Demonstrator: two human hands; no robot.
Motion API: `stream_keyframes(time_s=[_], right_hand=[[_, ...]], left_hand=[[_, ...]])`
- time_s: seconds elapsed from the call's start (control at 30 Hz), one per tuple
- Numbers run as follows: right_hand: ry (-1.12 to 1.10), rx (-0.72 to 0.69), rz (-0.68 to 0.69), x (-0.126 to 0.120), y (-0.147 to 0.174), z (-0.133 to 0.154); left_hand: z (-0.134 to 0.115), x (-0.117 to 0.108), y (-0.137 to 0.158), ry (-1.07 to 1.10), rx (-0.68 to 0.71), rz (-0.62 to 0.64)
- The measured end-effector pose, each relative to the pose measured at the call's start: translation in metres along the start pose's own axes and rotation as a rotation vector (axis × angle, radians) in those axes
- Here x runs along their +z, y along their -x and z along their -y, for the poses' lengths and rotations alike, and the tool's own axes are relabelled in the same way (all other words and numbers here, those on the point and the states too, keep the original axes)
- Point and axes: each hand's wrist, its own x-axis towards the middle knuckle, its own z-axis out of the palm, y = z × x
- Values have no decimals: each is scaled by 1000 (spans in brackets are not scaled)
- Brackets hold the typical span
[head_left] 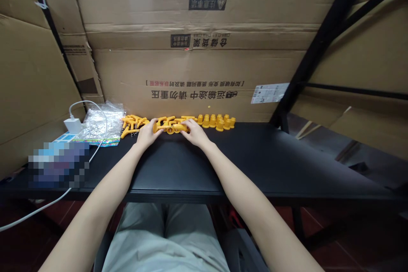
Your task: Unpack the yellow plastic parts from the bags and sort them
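Observation:
Both my hands are at the back of the black table, with a cluster of yellow plastic pieces [170, 129] between them. My left hand [147, 136] curls its thumb and fingers around the left end of the cluster. At the right end, my right hand [195, 134] is closed on pieces in the same way. Some pieces in the cluster show round open ends; the fingers hide others. Left of my left hand lie yellow T-shaped handles [130, 124] with dark spiral metal ends. Several yellow flanged caps [219, 121] stand grouped right of my right hand.
Clear plastic bags [100, 123] lie at the left beside a white charger [73, 125] and its cable [92, 159]. A blurred-out object [59, 165] is in front of them. Cardboard panels [191, 66] wall the back and sides of the black table [178, 170].

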Motion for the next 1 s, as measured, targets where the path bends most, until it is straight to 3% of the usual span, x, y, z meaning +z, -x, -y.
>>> stream_keyframes(time_s=[0.07, 0.27, 0.47, 0.67, 0.87, 1.0], right_hand=[[0, 3, 3, 0, 1, -1], [-11, 9, 22, 0, 2, -5], [-245, 34, 21, 1, -3, -6], [-592, 194, 109, -5, -3, -2], [-730, 365, 193, -13, -1, 6], [-806, 512, 151, -7, -2, 13]], left_hand=[[0, -1, 0, 0, -9, 22], [2, 4, 0, 77, 161, 88], [2, 5, -2, 52, 89, 49], [2, -2, -3, 27, 65, 14], [-5, -5, -2, 21, 129, -9], [-9, -4, -1, 17, 132, -4]])
